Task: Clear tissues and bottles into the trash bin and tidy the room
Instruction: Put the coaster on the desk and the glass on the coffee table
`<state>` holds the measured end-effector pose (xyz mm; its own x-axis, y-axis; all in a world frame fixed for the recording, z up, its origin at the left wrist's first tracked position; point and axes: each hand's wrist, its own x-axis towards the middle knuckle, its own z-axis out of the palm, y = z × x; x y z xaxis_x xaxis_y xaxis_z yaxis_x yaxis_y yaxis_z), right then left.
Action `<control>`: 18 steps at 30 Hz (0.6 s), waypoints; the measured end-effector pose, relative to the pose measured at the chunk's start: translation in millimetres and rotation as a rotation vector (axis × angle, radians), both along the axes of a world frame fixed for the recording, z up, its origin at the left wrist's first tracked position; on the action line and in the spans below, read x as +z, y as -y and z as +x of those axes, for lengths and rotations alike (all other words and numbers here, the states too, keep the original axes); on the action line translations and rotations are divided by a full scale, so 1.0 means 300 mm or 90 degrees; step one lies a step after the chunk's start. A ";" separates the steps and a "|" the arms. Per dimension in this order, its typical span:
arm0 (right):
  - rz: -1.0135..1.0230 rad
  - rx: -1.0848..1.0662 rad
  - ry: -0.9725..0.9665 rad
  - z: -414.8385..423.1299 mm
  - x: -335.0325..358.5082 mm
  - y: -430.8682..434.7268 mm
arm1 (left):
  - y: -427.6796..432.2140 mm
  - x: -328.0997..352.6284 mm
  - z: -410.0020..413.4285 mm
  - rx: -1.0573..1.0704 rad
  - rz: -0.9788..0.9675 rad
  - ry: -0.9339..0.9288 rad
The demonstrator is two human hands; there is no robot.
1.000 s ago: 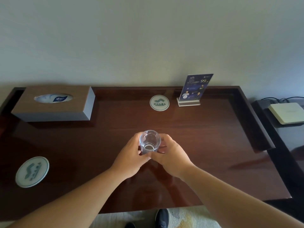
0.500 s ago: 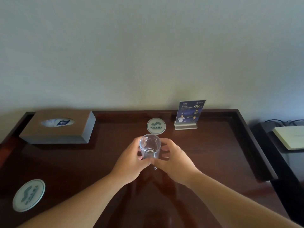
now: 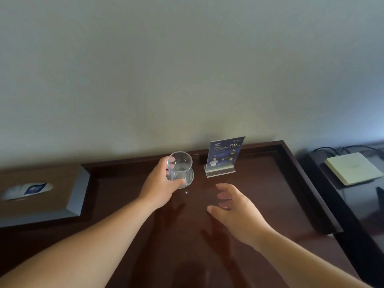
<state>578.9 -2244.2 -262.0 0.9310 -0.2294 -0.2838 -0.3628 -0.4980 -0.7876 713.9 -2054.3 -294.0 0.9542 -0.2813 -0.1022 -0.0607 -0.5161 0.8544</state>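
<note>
Dark glossy table [image 3: 259, 204] against a plain wall [image 3: 187, 69]. At 12 o'clock, left hand [image 3: 161, 187] grasps a clear glass [image 3: 179, 166]; right hand [image 3: 234, 210] hovers released, fingers spread.

The bench [image 3: 259, 204] is dark wood, polished so glossy it mirrors both arms. The cup [image 3: 180, 166] is clear, smooth glass. The tissue box [image 3: 41, 196] looks matt brown wood; the wall [image 3: 187, 69] is flat matt.

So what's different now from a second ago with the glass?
The right hand let go and now hovers open over the desk. The left hand alone carried the glass back onto the round coaster by the wall. The tissue box and sign stand stayed put.
</note>
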 end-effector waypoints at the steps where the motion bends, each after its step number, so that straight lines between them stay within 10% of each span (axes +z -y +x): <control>1: -0.004 -0.007 -0.002 0.010 -0.001 0.005 | 0.006 -0.011 0.021 -0.002 0.001 -0.001; 18: 0.000 -0.049 -0.013 0.111 -0.029 0.005 | 0.035 -0.092 0.110 -0.001 0.002 -0.017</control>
